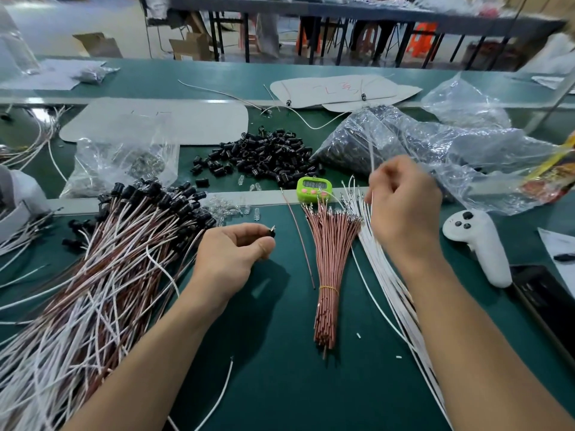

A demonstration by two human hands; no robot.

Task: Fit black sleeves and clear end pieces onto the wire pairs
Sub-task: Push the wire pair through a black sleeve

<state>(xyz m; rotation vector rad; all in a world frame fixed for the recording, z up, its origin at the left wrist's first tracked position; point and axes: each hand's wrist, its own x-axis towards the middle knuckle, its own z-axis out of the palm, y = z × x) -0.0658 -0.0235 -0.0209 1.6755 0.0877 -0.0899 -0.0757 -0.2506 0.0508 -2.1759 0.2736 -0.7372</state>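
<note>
Finished wire pairs point(124, 244) heap the table point(280, 353); the left hand point(231, 253) fingers pinch a black sleeve point(271, 232), the right hand point(404, 209) grips a white wire point(371, 163); bundles of bare wires point(329, 253) remain.

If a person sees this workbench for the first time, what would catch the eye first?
Probably the big pile of wire pairs filling the left side. Then the hands at the centre: the left hand pinches a black sleeve, the right hand holds up a white wire. The bright green timer beyond them also stands out.
</note>
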